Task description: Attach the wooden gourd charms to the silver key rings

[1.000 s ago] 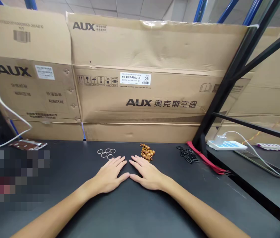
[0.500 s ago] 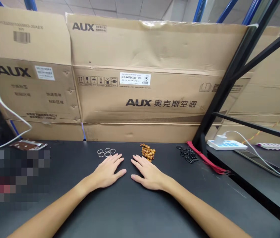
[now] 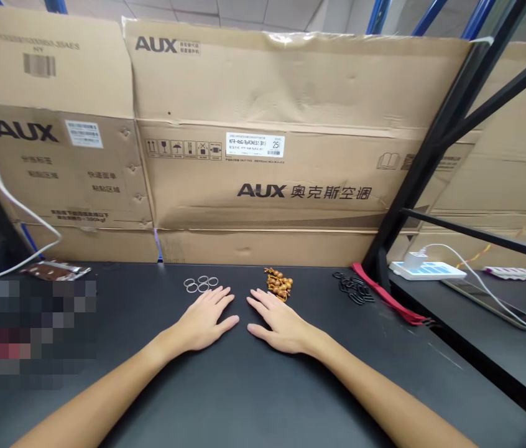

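My left hand (image 3: 204, 320) lies flat on the black table (image 3: 244, 398), palm down, fingers stretched out, holding nothing. My right hand (image 3: 278, 323) lies flat beside it in the same way, a small gap between the thumbs. Just beyond my left fingertips sit several small metal rings (image 3: 200, 284). A heap of small brown wooden gourd beads (image 3: 278, 284) lies just past my right fingertips. Further right is a pile of black rings (image 3: 353, 290).
Large AUX cardboard boxes (image 3: 267, 137) stand along the table's back edge. A black rack post (image 3: 431, 143) rises at right, with a red strap (image 3: 391, 302) at its foot. A white power strip (image 3: 426, 269) with cable and a phone (image 3: 491, 303) lie on the right-hand table. A foil packet (image 3: 55, 270) sits at left.
My two hands have drawn slightly apart, so the thumbs no longer touch. The view has shifted a little; nothing else moved.
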Available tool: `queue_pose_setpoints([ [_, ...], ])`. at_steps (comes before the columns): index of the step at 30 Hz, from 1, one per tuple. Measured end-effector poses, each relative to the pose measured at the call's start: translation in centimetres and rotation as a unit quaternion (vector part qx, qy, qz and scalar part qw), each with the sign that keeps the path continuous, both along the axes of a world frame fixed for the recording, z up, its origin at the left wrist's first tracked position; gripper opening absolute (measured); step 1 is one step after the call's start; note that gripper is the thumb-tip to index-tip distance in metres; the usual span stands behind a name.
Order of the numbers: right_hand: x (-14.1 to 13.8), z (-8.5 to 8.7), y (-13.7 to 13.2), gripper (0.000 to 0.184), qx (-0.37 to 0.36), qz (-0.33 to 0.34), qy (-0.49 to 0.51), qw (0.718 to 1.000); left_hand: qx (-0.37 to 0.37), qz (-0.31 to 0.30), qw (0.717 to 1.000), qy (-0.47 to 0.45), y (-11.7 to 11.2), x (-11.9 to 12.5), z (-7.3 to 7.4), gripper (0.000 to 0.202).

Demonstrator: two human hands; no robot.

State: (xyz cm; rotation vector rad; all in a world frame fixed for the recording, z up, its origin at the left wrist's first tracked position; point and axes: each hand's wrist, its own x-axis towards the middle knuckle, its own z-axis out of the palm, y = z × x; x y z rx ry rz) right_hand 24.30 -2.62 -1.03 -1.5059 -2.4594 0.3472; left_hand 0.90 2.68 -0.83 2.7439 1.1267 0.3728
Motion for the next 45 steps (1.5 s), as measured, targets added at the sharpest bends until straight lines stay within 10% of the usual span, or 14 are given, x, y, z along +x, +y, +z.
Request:
queue_pose_setpoints([
  [45, -0.04, 0.41, -0.17, 0.067, 0.007, 0.003, -0.017, 1.0, 0.012, -0.01, 1.0, -0.014, 0.22, -0.01, -0.39, 0.063],
])
